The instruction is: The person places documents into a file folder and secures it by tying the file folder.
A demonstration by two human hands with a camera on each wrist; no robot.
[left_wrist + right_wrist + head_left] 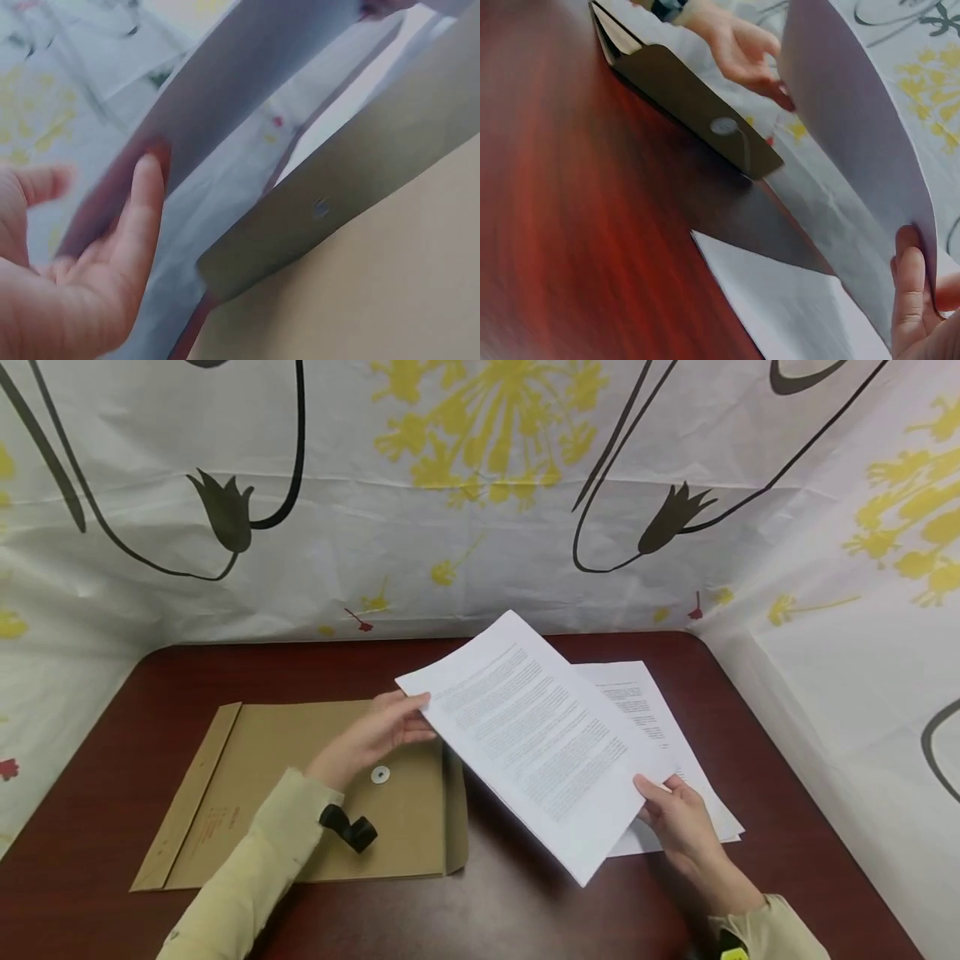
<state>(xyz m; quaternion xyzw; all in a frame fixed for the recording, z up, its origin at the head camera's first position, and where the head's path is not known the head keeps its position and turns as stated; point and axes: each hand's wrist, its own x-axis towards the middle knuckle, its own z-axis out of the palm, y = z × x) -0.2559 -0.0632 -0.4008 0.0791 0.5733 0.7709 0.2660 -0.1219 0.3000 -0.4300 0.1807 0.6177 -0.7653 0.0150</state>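
Printed paper (525, 735) is held up at a slant over the dark table, text side up. My right hand (678, 827) pinches its lower right edge, with the thumb on top and fingers underneath. At its left edge my left hand (382, 731) touches the underside with fairly straight fingers (139, 217); the thumb stands away from the paper in the left wrist view. Below the left hand lies a brown kraft document envelope (300, 793) with a white button (380, 774). Its flap (697, 112) sticks up at the right end.
More printed sheets (645, 702) lie on the right of the table (510, 918), partly hidden by the raised paper. A white cloth (337, 585) with flower prints hangs behind and beside the table. Black straps sit at the wrists.
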